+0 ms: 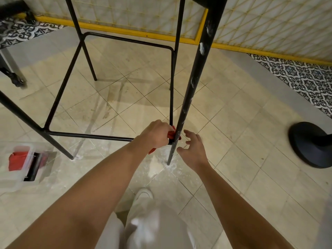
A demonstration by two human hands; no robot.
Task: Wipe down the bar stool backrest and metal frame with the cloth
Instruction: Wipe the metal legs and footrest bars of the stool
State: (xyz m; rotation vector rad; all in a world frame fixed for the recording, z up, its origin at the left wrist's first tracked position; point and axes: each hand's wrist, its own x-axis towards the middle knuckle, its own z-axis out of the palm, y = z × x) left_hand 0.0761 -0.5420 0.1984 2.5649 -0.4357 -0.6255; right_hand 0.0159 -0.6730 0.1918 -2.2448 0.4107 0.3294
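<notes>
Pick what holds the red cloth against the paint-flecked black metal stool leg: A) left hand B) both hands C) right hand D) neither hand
A: the left hand grips the red cloth at the black metal stool leg; the right hand is open beside it.

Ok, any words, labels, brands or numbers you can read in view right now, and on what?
No text can be read anywhere.
The clear plastic box is too blurred to show any label.
The stool leg has white smears only, no print.
The red cloth is plain where it shows.

Box (21, 164) left of stool frame (196, 69); round base (309, 146) far right
</notes>
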